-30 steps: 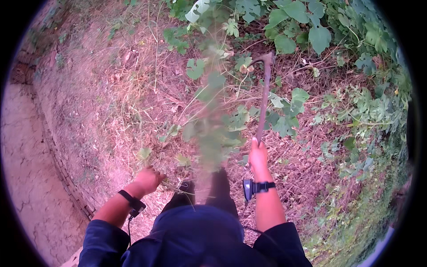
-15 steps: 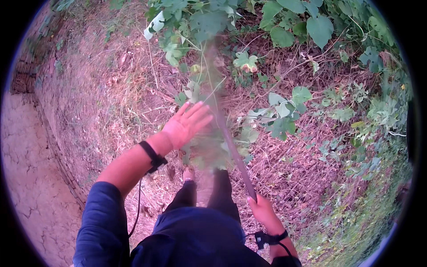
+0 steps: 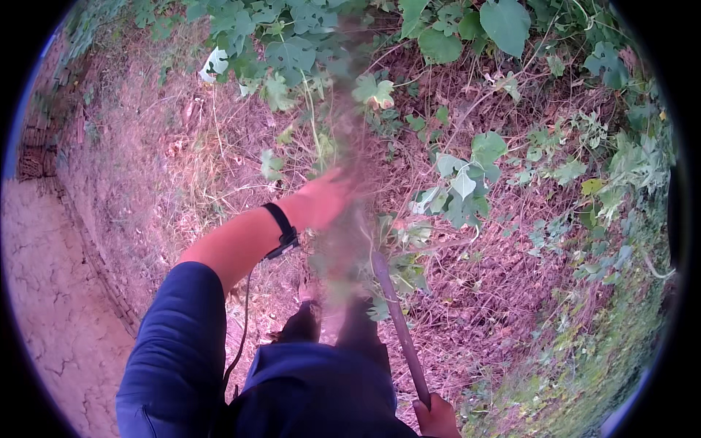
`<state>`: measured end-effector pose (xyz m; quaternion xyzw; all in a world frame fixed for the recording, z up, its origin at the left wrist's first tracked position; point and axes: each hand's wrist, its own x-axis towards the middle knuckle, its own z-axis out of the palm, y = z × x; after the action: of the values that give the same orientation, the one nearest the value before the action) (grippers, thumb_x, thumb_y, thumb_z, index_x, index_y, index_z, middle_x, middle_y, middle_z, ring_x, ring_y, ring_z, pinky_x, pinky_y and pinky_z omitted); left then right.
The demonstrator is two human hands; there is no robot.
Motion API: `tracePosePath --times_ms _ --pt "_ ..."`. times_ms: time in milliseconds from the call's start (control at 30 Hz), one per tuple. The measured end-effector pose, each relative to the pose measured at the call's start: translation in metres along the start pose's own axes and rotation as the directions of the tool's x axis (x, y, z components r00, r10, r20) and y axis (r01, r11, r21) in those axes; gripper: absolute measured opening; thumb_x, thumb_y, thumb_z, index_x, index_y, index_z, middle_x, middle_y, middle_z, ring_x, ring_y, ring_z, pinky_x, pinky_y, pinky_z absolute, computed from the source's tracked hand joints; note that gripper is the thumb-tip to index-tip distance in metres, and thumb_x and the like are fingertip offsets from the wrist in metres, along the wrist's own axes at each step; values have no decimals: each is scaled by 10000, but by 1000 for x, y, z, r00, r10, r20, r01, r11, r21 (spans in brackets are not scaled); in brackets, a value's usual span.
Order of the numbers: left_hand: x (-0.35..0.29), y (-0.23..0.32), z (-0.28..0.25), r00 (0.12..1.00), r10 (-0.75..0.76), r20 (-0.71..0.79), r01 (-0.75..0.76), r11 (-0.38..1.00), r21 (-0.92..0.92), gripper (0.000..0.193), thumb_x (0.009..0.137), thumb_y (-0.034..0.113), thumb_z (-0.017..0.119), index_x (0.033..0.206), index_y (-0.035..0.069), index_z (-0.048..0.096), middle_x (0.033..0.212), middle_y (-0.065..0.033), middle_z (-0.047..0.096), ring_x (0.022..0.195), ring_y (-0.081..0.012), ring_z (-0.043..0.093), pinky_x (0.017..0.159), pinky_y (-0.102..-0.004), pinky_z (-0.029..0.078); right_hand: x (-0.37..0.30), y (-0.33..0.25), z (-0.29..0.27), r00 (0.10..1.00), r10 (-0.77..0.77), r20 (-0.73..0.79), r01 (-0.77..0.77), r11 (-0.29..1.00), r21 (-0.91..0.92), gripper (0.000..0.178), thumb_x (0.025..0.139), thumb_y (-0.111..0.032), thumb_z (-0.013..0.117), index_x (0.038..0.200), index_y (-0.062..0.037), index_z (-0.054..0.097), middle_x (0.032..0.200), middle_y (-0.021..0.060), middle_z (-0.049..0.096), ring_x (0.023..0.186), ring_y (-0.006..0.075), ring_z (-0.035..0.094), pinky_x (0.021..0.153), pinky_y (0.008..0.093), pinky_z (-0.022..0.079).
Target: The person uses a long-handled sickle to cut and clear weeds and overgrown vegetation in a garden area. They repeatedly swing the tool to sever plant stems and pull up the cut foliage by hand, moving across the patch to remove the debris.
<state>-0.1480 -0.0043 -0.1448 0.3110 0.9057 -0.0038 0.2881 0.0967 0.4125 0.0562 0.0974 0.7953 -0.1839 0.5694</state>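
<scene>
In the lower right, my right hand (image 3: 438, 417) is closed around the near end of a long brown wooden stick (image 3: 398, 321). The stick slants up and to the left; its far end runs into a blurred band, so I cannot tell what it bears there. My left hand (image 3: 323, 198) reaches in from the left, near the middle, with its fingers smeared by motion. Green leafy vine stems (image 3: 312, 117) hang just beyond it, and I cannot tell whether it touches them. Vine leaves (image 3: 412, 276) lie beside the stick's far end.
Broad green leaves (image 3: 504, 28) crowd the far side, and a leafy sprig (image 3: 464, 186) stands right of centre. Dry stalks and litter (image 3: 504, 292) cover the ground. Bare cracked earth (image 3: 58, 292) lies at the left, with a brick stack (image 3: 35, 162) beyond it. Low greenery (image 3: 555, 365) grows at the right.
My right hand has drawn back toward the lower edge with the stick. My left hand has shifted a little right, its spread fingers now blurred. The leaves by the stick have shifted.
</scene>
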Motion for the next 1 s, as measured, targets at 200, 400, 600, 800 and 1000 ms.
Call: tracePosePath --times_ms 200,400,600,800,1000 --pt "-47 9 42 966 -149 211 210 928 -307 617 737 313 732 1245 45 506 950 -178 678 1040 -354 625 1049 -444 403 8 10 -12 985 -123 -122 113 990 -90 273 929 -291 532 916 -49 660 819 205 652 786 414 635 650 495 497" --pt "-88 -2 68 873 -470 130 470 738 -485 602 802 360 680 1225 -11 466 888 -219 672 927 -390 646 830 -488 510 67 -18 -46 914 -283 -289 242 955 -169 308 861 -319 678 838 -20 606 674 162 615 629 338 630 581 431 473" --pt "-131 -15 98 652 -757 35 614 501 -609 548 821 327 662 1192 -12 444 983 -289 645 943 -436 631 844 -486 508 140 -85 -68 818 -483 -312 355 852 -385 330 876 -367 651 878 -41 598 693 167 629 665 375 639 611 462 497" --pt "-162 -35 97 508 -856 -98 657 458 -599 454 787 204 721 1162 41 522 994 -228 656 943 -410 642 812 -478 528 172 -118 -72 798 -551 -243 429 804 -412 304 892 -347 633 896 -48 584 682 167 619 656 397 628 609 483 493" --pt "-158 -55 76 517 -826 -225 608 540 -582 363 778 197 716 1103 101 586 933 -196 671 874 -389 662 745 -476 542 153 -97 -97 640 -630 -440 333 743 -580 264 847 -313 685 842 -68 589 671 164 609 622 380 624 566 465 487"
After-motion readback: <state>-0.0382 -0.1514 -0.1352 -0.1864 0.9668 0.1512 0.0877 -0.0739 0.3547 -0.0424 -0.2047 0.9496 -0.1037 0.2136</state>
